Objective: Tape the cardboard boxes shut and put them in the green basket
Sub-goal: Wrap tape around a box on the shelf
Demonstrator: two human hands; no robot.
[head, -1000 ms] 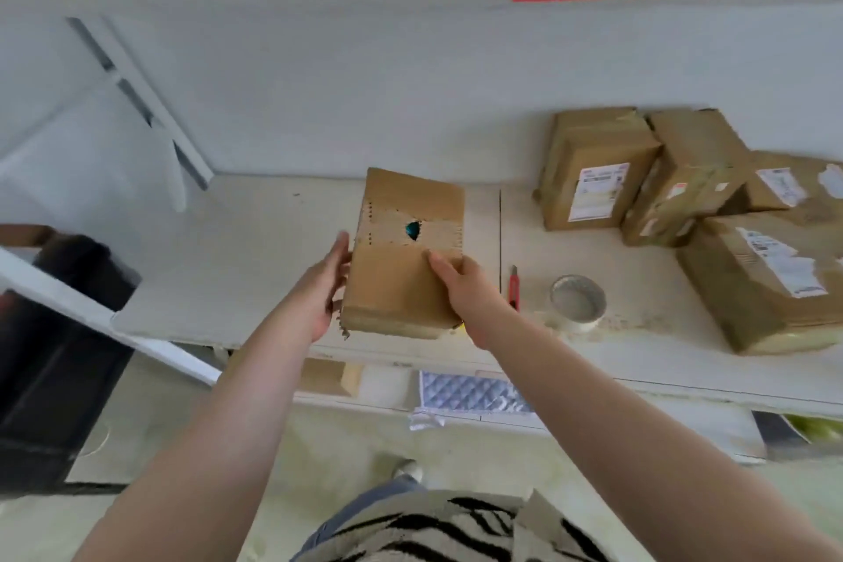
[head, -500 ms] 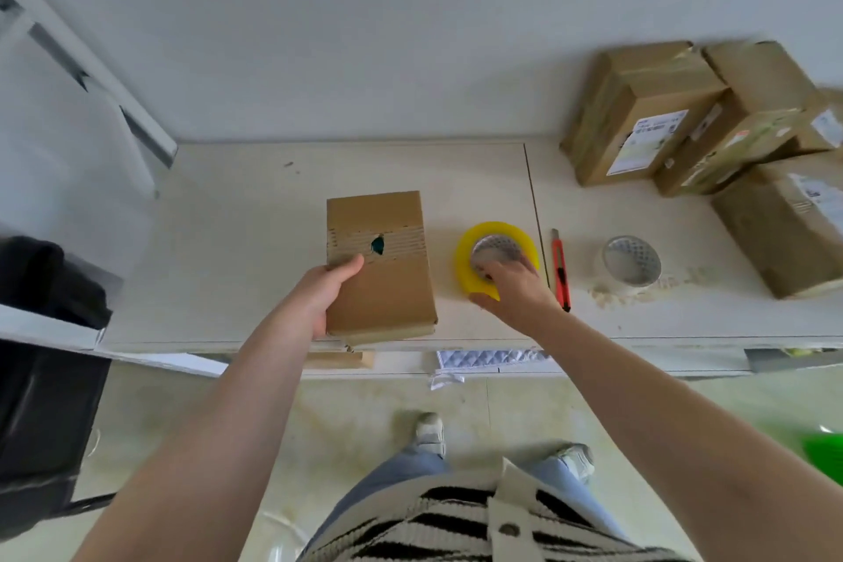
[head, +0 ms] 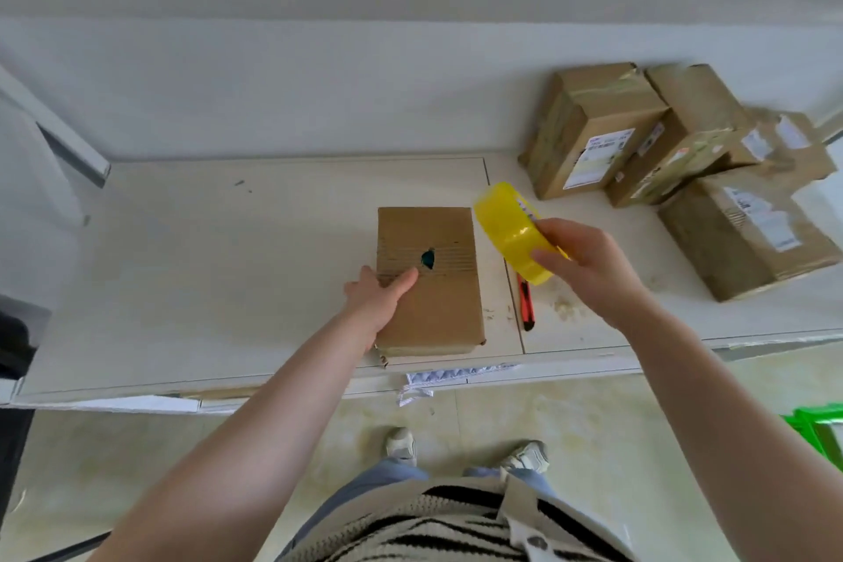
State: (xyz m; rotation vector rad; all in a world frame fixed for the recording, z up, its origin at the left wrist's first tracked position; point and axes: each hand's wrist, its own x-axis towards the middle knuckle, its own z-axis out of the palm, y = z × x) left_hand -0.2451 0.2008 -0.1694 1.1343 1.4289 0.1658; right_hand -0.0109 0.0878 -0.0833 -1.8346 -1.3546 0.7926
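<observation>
A flat brown cardboard box (head: 433, 310) with a small dark hole in its top lies on the white table (head: 205, 265) near the front edge. My left hand (head: 376, 303) rests on the box's left side, thumb laid across the top. My right hand (head: 588, 260) grips a yellow tape roll (head: 508, 226), lifted off the table just right of the box. A corner of the green basket (head: 821, 429) shows on the floor at the far right.
Several taped cardboard parcels (head: 661, 151) with shipping labels are piled at the back right of the table. A red utility knife (head: 525, 303) lies beside the box, under the tape roll. A black object (head: 13, 333) stands at the left edge.
The box went from held in both hands to lying on the table. My right hand took the yellow tape roll and lifted it; my left hand stays on the box.
</observation>
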